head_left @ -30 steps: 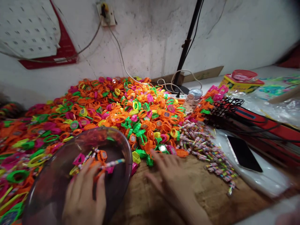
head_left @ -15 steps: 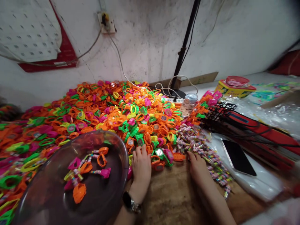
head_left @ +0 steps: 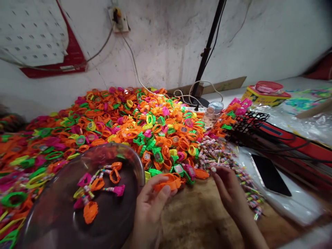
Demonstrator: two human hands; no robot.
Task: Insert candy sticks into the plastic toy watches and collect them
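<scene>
My left hand is closed around an orange plastic toy watch, held just above the wooden tabletop. At the edge of a heap of small wrapped candies, my right hand pinches a wrapped candy; only its pale end shows at the fingertips. A big pile of orange, green, pink and yellow toy watches spreads behind both hands. To the left stands a dark translucent basin, in which several toy watches lie with candies threaded through their bands.
A phone lies on white plastic bags at the right. Beyond it are a red machine with cables and a black wire rack. A lidded jar, a power strip and a black pole stand behind the pile.
My left hand has drawn back from the pile with an orange toy watch in it. My right hand has lifted slightly from the candy heap, a candy now between its fingertips.
</scene>
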